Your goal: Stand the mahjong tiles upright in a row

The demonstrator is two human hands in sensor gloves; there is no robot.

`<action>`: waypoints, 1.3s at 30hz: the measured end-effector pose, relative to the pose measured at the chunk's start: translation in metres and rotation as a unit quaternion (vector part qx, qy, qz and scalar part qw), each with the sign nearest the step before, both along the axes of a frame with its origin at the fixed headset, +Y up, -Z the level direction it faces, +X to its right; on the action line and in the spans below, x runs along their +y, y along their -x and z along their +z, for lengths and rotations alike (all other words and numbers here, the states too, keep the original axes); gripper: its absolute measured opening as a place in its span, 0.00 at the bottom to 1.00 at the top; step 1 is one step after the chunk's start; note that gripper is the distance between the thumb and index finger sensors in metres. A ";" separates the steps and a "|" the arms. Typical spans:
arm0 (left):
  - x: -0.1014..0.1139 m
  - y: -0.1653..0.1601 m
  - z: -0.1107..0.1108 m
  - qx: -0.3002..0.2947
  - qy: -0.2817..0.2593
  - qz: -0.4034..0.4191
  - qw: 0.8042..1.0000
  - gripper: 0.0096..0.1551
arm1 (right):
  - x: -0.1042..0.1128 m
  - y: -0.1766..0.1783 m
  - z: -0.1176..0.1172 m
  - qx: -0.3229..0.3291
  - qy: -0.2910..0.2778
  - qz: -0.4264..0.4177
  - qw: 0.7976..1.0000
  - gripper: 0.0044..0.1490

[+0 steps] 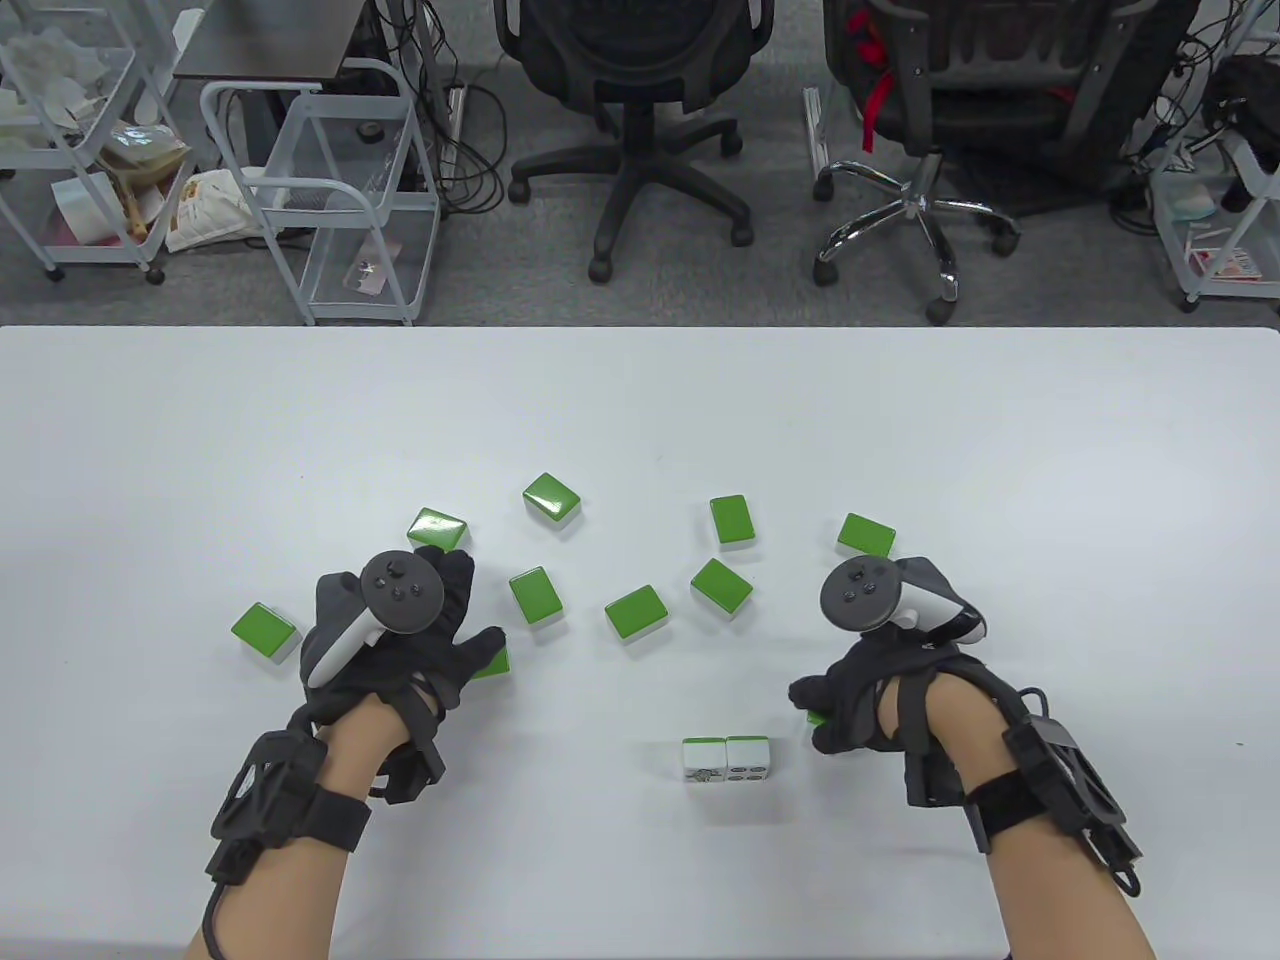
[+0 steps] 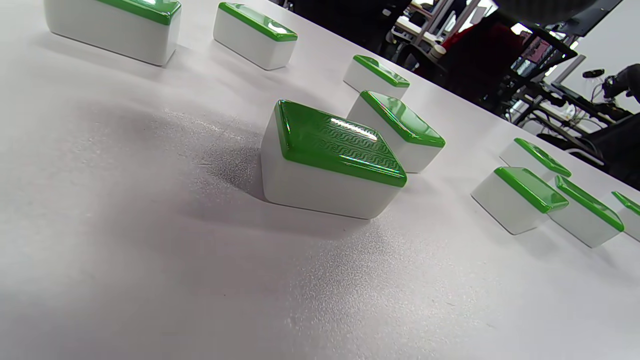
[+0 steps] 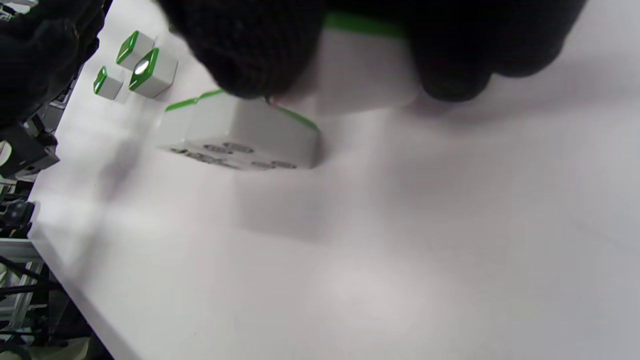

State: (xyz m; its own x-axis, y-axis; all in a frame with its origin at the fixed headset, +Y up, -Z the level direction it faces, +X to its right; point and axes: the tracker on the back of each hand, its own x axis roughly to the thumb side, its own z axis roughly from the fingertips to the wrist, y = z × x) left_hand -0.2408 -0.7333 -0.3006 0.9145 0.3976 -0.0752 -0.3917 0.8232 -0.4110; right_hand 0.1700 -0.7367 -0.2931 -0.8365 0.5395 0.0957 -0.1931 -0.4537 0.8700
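Observation:
Two mahjong tiles [image 1: 725, 760] stand upright side by side near the table's front, faces toward me; they also show in the right wrist view [image 3: 240, 135]. My right hand [image 1: 812, 708] pinches a green-backed tile [image 3: 362, 70] just to the right of that pair, low over the table; only a green sliver [image 1: 816, 718] shows in the table view. My left hand [image 1: 475, 605] lies spread and empty over the table, its thumb above a flat tile [image 1: 493, 663]. That tile [image 2: 330, 160] lies face down, untouched, in the left wrist view.
Several green-backed tiles lie face down across the table's middle, among them ones at the far left [image 1: 264, 631], centre [image 1: 635, 612] and right [image 1: 866, 536]. Office chairs and wire carts stand beyond the far table edge [image 1: 640, 328].

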 end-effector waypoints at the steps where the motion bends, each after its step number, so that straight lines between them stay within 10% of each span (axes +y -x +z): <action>1: 0.000 0.000 0.000 0.000 0.001 0.000 1.000 0.54 | -0.002 0.004 0.001 0.008 0.001 0.006 1.000 0.48; 22: 0.000 -0.003 0.001 -0.005 0.001 -0.002 1.000 0.54 | -0.004 0.015 -0.002 0.003 -0.038 -0.004 0.999 0.37; 27: 0.000 -0.002 0.001 -0.004 0.001 0.001 1.000 0.54 | 0.030 0.005 -0.007 -0.050 -0.091 -0.002 0.995 0.38; 33: -0.001 -0.005 0.001 -0.009 0.001 -0.006 1.000 0.54 | 0.074 -0.021 -0.017 -0.108 -0.272 0.130 0.947 0.45; 39: 0.001 -0.008 0.003 -0.015 -0.005 -0.011 1.000 0.54 | 0.053 -0.043 -0.021 -0.204 -0.379 0.148 0.890 0.51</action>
State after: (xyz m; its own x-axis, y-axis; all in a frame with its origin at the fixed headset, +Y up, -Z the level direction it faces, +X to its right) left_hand -0.2329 -0.7322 -0.2973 0.9249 0.3777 -0.0440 -0.3610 0.8358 -0.4136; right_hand 0.2133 -0.6833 -0.3145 -0.9799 0.1994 -0.0064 -0.1974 -0.9642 0.1772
